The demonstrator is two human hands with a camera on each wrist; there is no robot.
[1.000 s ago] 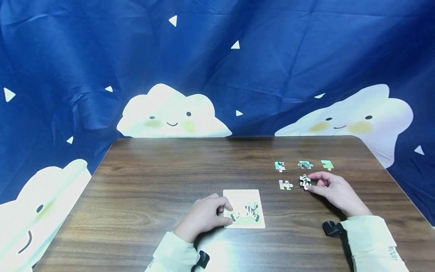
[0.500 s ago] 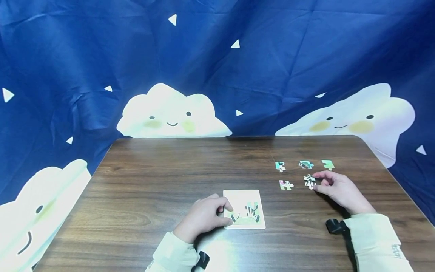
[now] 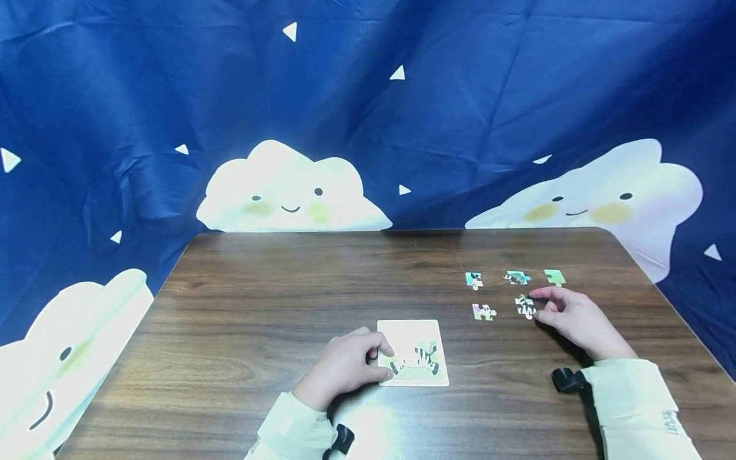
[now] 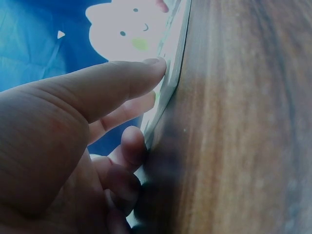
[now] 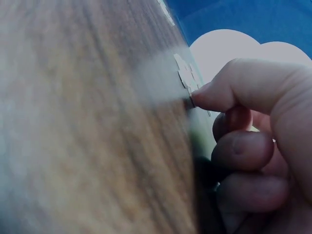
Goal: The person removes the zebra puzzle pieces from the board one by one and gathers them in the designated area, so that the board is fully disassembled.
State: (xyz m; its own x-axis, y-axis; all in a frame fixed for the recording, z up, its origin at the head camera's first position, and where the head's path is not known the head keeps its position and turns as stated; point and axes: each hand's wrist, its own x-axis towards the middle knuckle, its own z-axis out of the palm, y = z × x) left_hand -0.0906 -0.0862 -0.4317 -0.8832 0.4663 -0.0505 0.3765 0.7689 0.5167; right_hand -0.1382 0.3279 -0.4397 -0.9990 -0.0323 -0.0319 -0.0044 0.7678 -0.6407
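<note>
My left hand (image 3: 345, 365) holds the left edge of a square, pale puzzle board (image 3: 409, 329), thumb and index finger over its rim. Striped zebra legs on green show in the lower part of the board, and its upper part is plain white. In the left wrist view the thumb (image 4: 141, 78) lies on the board's edge (image 4: 175, 63), with the other fingers bent beside it. On the right side of the table, my right hand (image 3: 581, 322) pinches a black-and-white striped puzzle piece (image 3: 526, 307) by its right side. The right wrist view shows this piece (image 5: 184, 72) at the thumb tip, close to the tabletop.
Near the right hand lie more puzzle pieces: a blue one with stripes (image 3: 474, 280), a teal one (image 3: 517, 278), a green one (image 3: 554, 277) and a pink-green one (image 3: 484, 312). A blue curtain with clouds (image 3: 293, 191) hangs behind the wooden table (image 3: 276, 287).
My right hand has shifted slightly right with the striped puzzle piece, which has also turned a little and now lies flatter. The left hand and the board have stayed in place.
</note>
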